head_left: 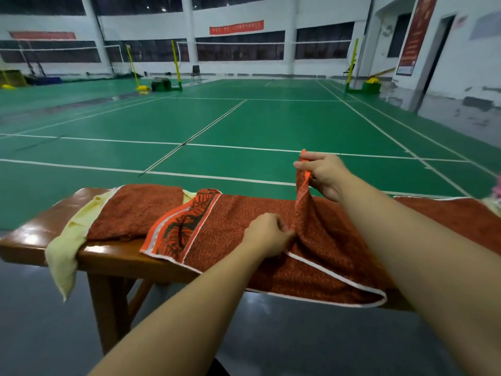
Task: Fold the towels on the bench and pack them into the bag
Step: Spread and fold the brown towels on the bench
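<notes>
RISK: near edge of red towel [311, 267] overhanging worktop [113, 257], could slide off | CAUSE: right hand [324, 173] pinching raised corner, left hand [267, 234] gripping mid-fold, uneven pull | NOTE: yellow towel [67, 248] drooping at left end; bag unseen

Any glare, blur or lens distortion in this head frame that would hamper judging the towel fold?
Head view: ceiling-light glare on the bench at its left end; wide-angle bending bows the court lines and stretches the forearms; background banners are soft. The orange towel and both hands, left hand, right hand, are sharp.
</notes>
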{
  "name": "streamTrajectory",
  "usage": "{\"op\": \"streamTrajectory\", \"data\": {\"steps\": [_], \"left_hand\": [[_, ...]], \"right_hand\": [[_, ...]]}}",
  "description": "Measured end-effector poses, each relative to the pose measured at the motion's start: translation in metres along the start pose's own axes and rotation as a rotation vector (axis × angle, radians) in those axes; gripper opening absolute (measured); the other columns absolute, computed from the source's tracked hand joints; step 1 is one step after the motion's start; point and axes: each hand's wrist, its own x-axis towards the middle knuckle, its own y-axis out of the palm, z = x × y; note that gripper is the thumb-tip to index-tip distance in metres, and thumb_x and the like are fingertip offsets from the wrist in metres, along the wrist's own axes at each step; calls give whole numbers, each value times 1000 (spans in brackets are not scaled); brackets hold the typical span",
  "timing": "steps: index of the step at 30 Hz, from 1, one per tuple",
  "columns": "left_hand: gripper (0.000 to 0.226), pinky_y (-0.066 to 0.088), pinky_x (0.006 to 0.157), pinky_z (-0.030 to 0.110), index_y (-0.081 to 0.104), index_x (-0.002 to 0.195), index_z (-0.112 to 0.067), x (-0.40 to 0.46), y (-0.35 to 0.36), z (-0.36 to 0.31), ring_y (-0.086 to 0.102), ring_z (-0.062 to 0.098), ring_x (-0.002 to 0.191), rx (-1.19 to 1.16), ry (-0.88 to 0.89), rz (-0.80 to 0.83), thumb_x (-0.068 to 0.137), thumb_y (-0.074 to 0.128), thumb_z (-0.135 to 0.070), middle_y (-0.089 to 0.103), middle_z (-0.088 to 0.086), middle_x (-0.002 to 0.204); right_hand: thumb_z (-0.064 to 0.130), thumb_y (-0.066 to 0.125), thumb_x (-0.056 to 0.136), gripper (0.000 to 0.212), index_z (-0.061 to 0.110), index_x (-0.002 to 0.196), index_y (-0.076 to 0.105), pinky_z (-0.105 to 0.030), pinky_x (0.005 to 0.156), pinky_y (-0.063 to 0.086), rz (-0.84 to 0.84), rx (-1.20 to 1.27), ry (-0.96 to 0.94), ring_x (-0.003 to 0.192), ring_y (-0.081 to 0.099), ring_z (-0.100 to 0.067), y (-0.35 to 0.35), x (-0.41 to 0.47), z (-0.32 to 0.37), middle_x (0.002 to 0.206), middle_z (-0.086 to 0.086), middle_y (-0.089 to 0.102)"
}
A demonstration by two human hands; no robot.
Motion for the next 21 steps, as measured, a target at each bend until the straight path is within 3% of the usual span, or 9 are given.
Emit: {"op": "streamTrajectory", "data": {"steps": [3,5,7,10,12,16,18,21], "left_hand": [[30,53,71,34,56,70,-20,-8,-15,4,61,15,61,-186,65,18,92,71,-33,64,-2,63],[22,49,54,24,57,80,-14,-18,-36,8,53,7,46,-364,93,12,94,72,-22,61,1,57],[16,41,46,16,57,94,-8,-28,-61,18,48,4,41,-512,86,33,93,72,-12,56,-2,54],[21,40,43,17,56,107,-6,-42,-102,43,48,6,42,-596,28,52,92,71,-7,54,-1,56],[21,39,43,17,57,110,-9,-53,-131,64,48,8,46,-614,-33,47,93,70,-8,56,6,62],[20,47,60,28,63,108,-19,-72,-177,111,52,19,67,-621,-158,31,92,72,-14,60,15,86],[19,44,61,30,64,107,-19,-79,-191,130,52,20,67,-629,-215,5,91,71,-10,60,15,86],[20,41,54,29,63,110,-15,-88,-207,147,53,17,59,-538,-310,-27,93,66,-5,61,8,77]], "right_hand": [[-6,73,84,47,0,129,61,-17,42,45,-44,-3,-22,48,58,-10,1,7,-3,83,-10,63],[-2,76,83,51,0,132,59,-16,42,45,-66,-18,-36,55,59,-11,8,11,-5,89,-7,63],[3,77,84,55,3,135,55,-17,41,43,-59,-48,-46,61,56,-12,23,14,-7,93,-6,62],[9,76,88,61,8,142,47,-23,49,43,-11,-99,-43,63,55,-12,55,19,-15,102,-10,61],[16,72,92,59,11,144,44,-25,55,41,46,-127,-28,62,54,-12,80,26,-25,93,-6,61],[34,64,97,28,19,119,58,-28,63,39,135,-231,-34,67,51,-14,137,32,-46,79,2,53],[46,63,93,43,13,120,65,-30,69,39,171,-288,-26,71,49,-14,167,34,-56,77,6,50],[70,56,78,84,9,136,59,-28,75,41,282,-335,5,78,49,-9,208,46,-79,85,11,48]]}}
